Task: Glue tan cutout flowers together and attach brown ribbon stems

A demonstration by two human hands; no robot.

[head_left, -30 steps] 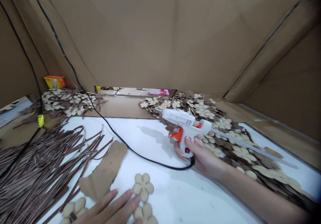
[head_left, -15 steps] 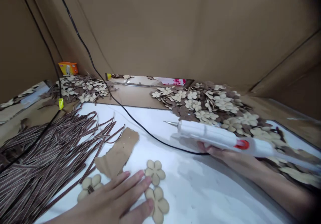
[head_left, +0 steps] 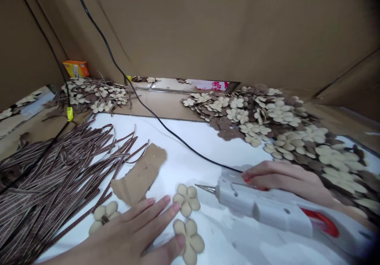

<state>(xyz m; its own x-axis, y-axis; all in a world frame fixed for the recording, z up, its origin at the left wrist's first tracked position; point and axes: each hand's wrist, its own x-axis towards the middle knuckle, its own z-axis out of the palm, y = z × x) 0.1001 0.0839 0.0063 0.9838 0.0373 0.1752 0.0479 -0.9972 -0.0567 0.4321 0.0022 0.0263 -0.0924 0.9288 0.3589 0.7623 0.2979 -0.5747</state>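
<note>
My left hand (head_left: 138,231) lies flat with its fingers stretched out, palm down over the white board (head_left: 225,154). Its fingertips reach the edges of two beige fabric flowers, an upper flower (head_left: 187,199) and a lower flower (head_left: 190,241). Partly under the hand's left side shows another beige flower (head_left: 103,217) with a dark ribbon piece at its middle. My right hand (head_left: 287,180) is closed around a white hot glue gun (head_left: 267,209) with a red trigger. The gun's metal nozzle points left, close to the upper flower and apart from it.
A heap of brown striped ribbons (head_left: 59,178) spreads at the left. Beside it lies a torn cardboard piece (head_left: 141,174). Piles of beige and brown flowers (head_left: 279,114) stand at the right and back left. A black cord (head_left: 166,128) crosses the board; an orange box (head_left: 76,69) sits behind.
The glue gun has come down and nearer, and has rolled over, with my right hand now showing above it. My left hand stays almost in place.
</note>
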